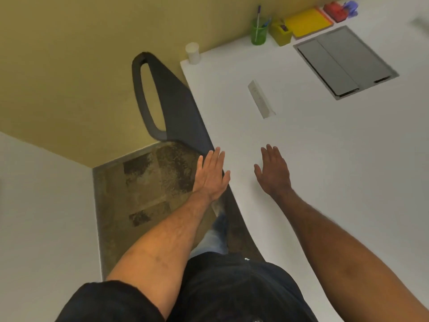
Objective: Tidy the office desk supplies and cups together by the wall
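Two hands out front and both of them free: the left hand (212,174) is flat with fingers straight, hovering right over the desk's (325,147) near-left edge, and the right hand (274,171) is spread just the same, inboard over bare white desktop. Nothing gripped, nothing pinched.

Now look ahead of those fingertips. Straight out from the right hand, toward the middle of the desk, lies a pale ruler-like strip (261,98), flat on the surface, its long axis running from far-left to near-right, so roughly in line with the reach. That looks like the nearest loose item, and the right hand has the shorter path to it; the left would have to cross inward.

Further out, at the desk's far-left corner, a white cup (192,52) stands upright, alone, well apart from the rest. The left hand sits on that side, so I'd give it the cup.

Along the far edge, against the yellow wall (92,54), the gathering is already forming: a green cup (258,31) with pens standing in it, a small yellow holder (282,32) just beside it, a yellow pad (307,22) next along, then a red item (335,11) and something purple (350,8), too blurred to name. A grey hatch (346,62) is set into the desktop just in front of that row.

So my call: the strip and the white cup are the stragglers, both needing to travel to that far edge.
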{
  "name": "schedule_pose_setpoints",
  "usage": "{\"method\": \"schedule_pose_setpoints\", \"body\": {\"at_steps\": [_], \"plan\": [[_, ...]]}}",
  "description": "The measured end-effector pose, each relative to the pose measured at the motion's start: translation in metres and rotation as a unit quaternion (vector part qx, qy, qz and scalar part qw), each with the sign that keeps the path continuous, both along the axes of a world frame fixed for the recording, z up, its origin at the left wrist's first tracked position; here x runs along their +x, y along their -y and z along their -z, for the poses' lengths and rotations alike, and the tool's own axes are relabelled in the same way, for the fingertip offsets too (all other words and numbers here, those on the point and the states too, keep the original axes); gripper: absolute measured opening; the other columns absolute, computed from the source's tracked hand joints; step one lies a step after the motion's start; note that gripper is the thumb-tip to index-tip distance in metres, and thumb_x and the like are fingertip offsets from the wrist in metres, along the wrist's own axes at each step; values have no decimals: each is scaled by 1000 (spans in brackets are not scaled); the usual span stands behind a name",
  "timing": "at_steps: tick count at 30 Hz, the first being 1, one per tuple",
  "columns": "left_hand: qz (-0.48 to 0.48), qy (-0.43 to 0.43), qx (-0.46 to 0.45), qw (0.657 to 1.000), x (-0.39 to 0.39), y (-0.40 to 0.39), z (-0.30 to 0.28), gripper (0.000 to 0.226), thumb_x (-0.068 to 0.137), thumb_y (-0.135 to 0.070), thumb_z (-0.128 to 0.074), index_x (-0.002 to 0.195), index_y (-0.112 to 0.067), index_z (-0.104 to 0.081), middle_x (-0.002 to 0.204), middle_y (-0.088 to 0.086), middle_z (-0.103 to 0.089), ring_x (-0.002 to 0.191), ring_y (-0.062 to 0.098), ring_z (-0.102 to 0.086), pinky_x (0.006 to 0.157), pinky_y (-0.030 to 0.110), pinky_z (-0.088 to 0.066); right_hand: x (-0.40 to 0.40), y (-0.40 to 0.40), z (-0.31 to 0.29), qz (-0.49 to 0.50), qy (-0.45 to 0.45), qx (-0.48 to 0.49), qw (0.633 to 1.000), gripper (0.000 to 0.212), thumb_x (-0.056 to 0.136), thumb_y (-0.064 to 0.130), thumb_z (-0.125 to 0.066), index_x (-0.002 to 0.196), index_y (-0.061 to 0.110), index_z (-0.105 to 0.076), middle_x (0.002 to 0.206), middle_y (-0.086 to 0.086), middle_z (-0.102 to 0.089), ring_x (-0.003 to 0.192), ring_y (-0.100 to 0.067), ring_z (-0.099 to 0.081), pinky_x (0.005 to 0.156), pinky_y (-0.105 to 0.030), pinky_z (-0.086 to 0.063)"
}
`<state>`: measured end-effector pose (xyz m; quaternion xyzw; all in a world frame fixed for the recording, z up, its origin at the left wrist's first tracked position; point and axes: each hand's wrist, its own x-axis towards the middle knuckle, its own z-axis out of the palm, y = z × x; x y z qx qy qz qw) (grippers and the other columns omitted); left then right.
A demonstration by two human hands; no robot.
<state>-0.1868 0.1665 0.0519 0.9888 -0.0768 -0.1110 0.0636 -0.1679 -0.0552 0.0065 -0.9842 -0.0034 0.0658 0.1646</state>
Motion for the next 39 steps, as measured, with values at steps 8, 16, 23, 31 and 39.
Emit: {"method": "schedule_pose_setpoints", "body": {"at_steps": [8, 16, 23, 31, 39], "plan": [[76, -11, -12, 997, 175, -8, 1, 68, 106, -51, -26, 163, -19, -10, 172, 3, -1, 159, 24, -3, 128, 52, -4, 140, -44, 0, 48, -29, 7, 998, 63, 102, 40, -46, 156, 10, -33, 165, -11, -27, 154, -31, -21, 121, -47, -30], [44, 9, -54, 998, 304, -49, 15, 65, 106, -46, -32, 162, -17, -17, 171, 5, -10, 158, 24, -10, 127, 52, -7, 260, -84, -2, 25, -18, 3, 1000, 61, 101, 38, -49, 153, 9, -37, 162, -13, -33, 153, -32, -25, 120, -48, -32], [-21, 13, -83, 996, 394, -73, 35, 66, 106, -46, -32, 162, -18, -15, 172, 4, -7, 158, 24, -7, 128, 52, -5, 350, -114, 3, -2, -27, -6, 1000, 63, 104, 44, -40, 158, 12, -29, 167, -8, -23, 155, -27, -17, 125, -45, -23], [-174, 16, -150, 973, 490, -90, 72, 66, 106, -48, -32, 162, -17, -15, 172, 4, -7, 158, 25, -8, 128, 52, -7, 444, -141, 16, -29, -22, 18, 999, 63, 105, 44, -39, 159, 13, -26, 168, -7, -21, 156, -25, -15, 125, -42, -21], [-281, 46, -187, 940, 570, -111, 112, 68, 105, -46, -39, 161, -13, -20, 170, 6, -15, 157, 26, -15, 127, 53, -12, 546, -177, 25, -53, -6, 75, 996, 61, 106, 42, -40, 157, 10, -29, 163, -8, -31, 151, -25, -26, 120, -42, -30]]}}
